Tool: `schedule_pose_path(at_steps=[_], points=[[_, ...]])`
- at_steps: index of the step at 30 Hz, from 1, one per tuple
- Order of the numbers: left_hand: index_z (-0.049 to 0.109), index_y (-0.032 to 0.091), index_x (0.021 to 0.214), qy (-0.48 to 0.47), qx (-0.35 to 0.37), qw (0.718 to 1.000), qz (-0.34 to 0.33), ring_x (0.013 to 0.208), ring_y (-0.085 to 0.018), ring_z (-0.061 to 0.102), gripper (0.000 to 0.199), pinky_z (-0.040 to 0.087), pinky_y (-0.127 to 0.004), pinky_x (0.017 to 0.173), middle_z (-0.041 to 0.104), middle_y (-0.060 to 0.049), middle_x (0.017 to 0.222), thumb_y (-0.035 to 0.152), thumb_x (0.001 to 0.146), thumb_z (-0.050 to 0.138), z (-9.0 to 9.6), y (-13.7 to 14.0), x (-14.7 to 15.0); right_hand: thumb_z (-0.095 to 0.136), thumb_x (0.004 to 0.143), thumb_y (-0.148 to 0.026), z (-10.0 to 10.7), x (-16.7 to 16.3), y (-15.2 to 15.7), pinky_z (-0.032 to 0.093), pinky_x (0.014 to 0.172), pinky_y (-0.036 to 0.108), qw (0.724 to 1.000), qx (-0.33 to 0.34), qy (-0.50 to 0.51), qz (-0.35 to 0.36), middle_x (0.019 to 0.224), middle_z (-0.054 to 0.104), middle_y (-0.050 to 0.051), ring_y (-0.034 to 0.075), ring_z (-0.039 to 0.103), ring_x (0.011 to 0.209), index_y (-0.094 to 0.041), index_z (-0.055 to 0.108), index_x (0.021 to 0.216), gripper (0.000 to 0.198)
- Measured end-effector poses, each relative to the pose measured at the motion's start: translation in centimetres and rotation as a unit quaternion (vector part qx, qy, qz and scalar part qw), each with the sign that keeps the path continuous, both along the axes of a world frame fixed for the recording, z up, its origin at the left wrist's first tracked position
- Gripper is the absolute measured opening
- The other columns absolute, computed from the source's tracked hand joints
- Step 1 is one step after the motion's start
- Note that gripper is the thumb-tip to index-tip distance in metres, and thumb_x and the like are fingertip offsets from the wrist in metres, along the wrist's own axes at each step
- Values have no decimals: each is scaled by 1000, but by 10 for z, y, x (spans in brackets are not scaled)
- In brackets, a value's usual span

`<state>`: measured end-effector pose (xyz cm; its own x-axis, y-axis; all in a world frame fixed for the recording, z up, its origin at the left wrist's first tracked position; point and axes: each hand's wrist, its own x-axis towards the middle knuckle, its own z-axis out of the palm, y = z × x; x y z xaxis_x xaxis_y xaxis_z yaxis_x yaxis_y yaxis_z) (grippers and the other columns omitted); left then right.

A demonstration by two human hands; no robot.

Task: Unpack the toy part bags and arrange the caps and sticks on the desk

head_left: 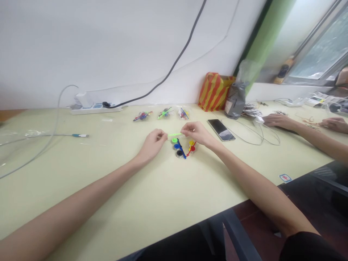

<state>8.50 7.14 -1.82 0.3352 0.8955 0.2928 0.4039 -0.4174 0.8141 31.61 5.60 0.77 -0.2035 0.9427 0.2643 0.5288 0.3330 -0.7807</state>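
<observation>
My left hand [153,143] and my right hand [196,132] pinch the two ends of a thin green stick [174,135] held level just above the pale table [152,188]. Right below it lies a small cluster of toy parts [182,147]: green, blue and dark discs, a blue stick, and a red and yellow piece. Farther back, three clear bagged toy sets [163,114] lie in a row.
A black phone [221,129] lies right of my right hand, with looped wire [255,134] beside it. A power strip [95,107], grey cable [54,136], striped bag [214,91] and grey pouch [235,99] sit at the back. Another person's hands [277,120] rest at far right.
</observation>
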Motion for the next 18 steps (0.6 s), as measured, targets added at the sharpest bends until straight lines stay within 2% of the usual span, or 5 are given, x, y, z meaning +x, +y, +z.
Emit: schedule_pose_path(at_steps=[6,10,18], points=[[57,19,73,105,71,992,8,87,-22,56,26,45,-35,80,59,-6,87,30,94,47,-3,3,-1,67,79,-28,2,-2,-6,40,57,25,998,-65,21,8,66,64,1,14,56,61,-16,66,85,14],[51,20,69,145,83,986,13,86,-23,53,30,42,-35,80,57,-6,83,29,96,44,-4,5,0,67,77,-25,1,-2,-6,40,55,24,998,-69,4,12,65,66,2,14,58,59,-15,68,82,11],[64,18,76,164,78,983,15,97,-26,55,29,43,-39,91,63,-8,93,29,96,45,-5,5,0,64,79,-18,2,0,-4,38,52,20,997,-70,-40,-6,66,66,2,11,58,57,-13,68,82,7]])
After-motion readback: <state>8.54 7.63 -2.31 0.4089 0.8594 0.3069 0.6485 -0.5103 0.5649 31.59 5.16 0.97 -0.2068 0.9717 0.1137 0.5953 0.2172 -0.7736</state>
